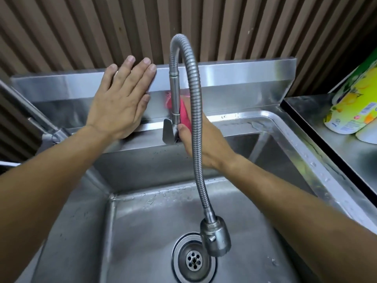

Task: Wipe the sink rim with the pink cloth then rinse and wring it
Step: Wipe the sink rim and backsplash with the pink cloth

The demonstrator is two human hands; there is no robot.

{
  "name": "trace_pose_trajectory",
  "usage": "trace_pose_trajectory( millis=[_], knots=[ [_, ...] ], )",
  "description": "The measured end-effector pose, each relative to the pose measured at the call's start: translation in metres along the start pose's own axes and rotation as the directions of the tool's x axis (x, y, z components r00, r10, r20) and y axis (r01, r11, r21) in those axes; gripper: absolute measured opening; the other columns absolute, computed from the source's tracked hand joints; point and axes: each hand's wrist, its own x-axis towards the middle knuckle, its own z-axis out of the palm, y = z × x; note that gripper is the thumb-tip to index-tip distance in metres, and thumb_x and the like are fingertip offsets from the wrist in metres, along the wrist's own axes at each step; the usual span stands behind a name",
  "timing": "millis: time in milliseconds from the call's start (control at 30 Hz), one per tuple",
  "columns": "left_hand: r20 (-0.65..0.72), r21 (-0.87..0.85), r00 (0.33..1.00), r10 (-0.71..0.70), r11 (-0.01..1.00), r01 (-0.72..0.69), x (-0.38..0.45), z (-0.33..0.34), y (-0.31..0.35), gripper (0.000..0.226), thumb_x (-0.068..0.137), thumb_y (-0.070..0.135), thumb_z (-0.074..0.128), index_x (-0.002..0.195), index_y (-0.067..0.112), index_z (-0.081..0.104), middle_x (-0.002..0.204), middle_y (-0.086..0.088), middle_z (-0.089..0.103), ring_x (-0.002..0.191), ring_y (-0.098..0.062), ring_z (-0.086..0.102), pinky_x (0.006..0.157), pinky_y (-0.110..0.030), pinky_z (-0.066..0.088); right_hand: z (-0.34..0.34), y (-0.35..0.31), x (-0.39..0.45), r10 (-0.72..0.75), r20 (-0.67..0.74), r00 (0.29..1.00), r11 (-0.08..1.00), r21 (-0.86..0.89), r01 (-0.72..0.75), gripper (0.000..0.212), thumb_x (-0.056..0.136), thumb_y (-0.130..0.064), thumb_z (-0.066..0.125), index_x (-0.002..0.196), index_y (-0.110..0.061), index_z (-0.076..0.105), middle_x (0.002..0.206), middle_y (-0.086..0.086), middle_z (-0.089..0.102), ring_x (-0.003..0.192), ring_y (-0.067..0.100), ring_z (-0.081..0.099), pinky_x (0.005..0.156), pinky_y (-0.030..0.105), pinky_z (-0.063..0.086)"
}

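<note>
A steel sink has a raised backsplash [234,78] and a flat back rim [240,124]. My left hand [122,99] lies flat with straight fingers against the backsplash, left of the tap. My right hand [204,139] reaches behind the tap's flexible hose [194,111] and presses the pink cloth [184,112] onto the back rim near the tap base. Only part of the cloth shows, above my right thumb; the rest is hidden by the tap column and the hand. The lever handle [169,130] points down toward me.
The spray head [216,235] hangs over the basin, just above the drain [193,260]. Water drops dot the basin floor and right rim [306,152]. Two paper towel rolls [355,103] lie on the steel counter at the right. Corrugated wall panels stand behind.
</note>
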Motion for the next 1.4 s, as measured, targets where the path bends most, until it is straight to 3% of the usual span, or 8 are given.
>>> trace_pose_trajectory(
  millis=[333,567,733,800,867,967,1133,1400],
  knots=[
    [0.061,0.01,0.998,0.012,1.0,-0.013,0.0,-0.007,0.004,0.061,0.11,0.036,0.022,0.166,0.017,0.004,0.174,-0.006,0.01,0.16,-0.031,0.008,0.126,-0.053,0.01,-0.002,0.035,0.003,0.01,0.305,0.952,0.901,-0.416,0.123,0.058,0.105,-0.038,0.013,0.15,-0.009,0.037,0.16,0.012,0.039,0.156,0.024,0.026,0.131,0.047,0.013],
    [0.063,-0.002,0.998,0.018,1.0,-0.018,0.001,-0.005,0.005,0.063,0.11,0.037,0.023,0.166,0.018,0.001,0.174,-0.007,0.007,0.16,-0.031,0.003,0.128,-0.053,0.004,-0.011,0.048,-0.02,0.143,-0.032,0.989,0.842,-0.521,-0.139,0.05,0.11,-0.03,0.027,0.158,-0.017,0.036,0.165,0.005,0.037,0.158,0.025,0.022,0.131,0.047,0.017],
    [0.077,0.017,0.997,0.003,1.0,-0.004,-0.001,-0.011,0.007,0.063,0.109,0.036,0.024,0.166,0.016,0.005,0.173,-0.008,0.011,0.159,-0.033,0.008,0.127,-0.054,0.007,-0.001,0.036,-0.009,0.417,-0.452,0.788,0.833,-0.158,-0.531,0.035,0.109,-0.024,0.033,0.129,-0.009,0.057,0.129,0.014,0.064,0.124,0.039,0.057,0.094,0.043,0.045],
    [0.085,0.023,0.996,0.009,1.0,-0.011,0.001,-0.011,0.006,0.063,0.109,0.036,0.024,0.166,0.016,0.004,0.173,-0.008,0.01,0.159,-0.033,0.008,0.127,-0.054,0.007,-0.015,0.029,-0.007,0.439,-0.593,0.675,0.88,0.132,-0.456,0.033,0.11,-0.026,0.032,0.12,-0.011,0.059,0.107,0.006,0.067,0.104,0.035,0.064,0.075,0.035,0.038],
    [0.091,0.018,0.996,0.009,1.0,-0.011,0.0,-0.01,0.004,0.063,0.109,0.036,0.024,0.166,0.016,0.003,0.174,-0.007,0.008,0.16,-0.032,0.006,0.128,-0.053,0.006,-0.031,0.022,-0.002,0.182,-0.684,0.707,0.981,0.074,-0.181,0.038,0.111,-0.024,0.032,0.136,-0.009,0.056,0.127,0.002,0.065,0.122,0.029,0.061,0.094,0.033,0.046],
    [0.084,0.019,0.996,0.028,0.999,-0.03,-0.001,-0.01,0.003,0.065,0.109,0.036,0.025,0.165,0.015,0.002,0.174,-0.007,0.007,0.16,-0.031,0.005,0.128,-0.053,0.007,-0.03,0.046,0.025,-0.348,-0.154,0.925,0.801,-0.562,0.207,0.053,0.112,-0.028,0.032,0.161,-0.008,0.029,0.168,0.013,0.029,0.159,0.034,0.019,0.13,0.052,0.014],
    [0.058,0.027,0.996,0.07,0.997,-0.071,-0.001,-0.007,-0.002,0.066,0.108,0.035,0.027,0.165,0.013,0.004,0.174,-0.009,0.006,0.16,-0.031,0.005,0.127,-0.055,0.01,-0.072,0.088,0.065,-0.42,0.622,0.661,0.189,-0.652,0.734,0.059,0.111,-0.039,0.009,0.165,-0.015,0.013,0.174,0.004,0.01,0.161,0.027,0.008,0.131,0.05,0.011],
    [0.032,-0.017,0.995,0.091,0.996,-0.09,0.0,-0.004,-0.003,0.066,0.107,0.034,0.025,0.165,0.016,0.0,0.173,-0.008,0.004,0.16,-0.031,0.004,0.127,-0.054,0.006,-0.024,0.066,0.064,-0.531,0.404,0.745,0.242,-0.77,0.59,0.053,0.113,-0.034,0.029,0.163,-0.019,0.025,0.17,0.003,0.026,0.158,0.027,0.022,0.13,0.05,0.015]
  ],
)
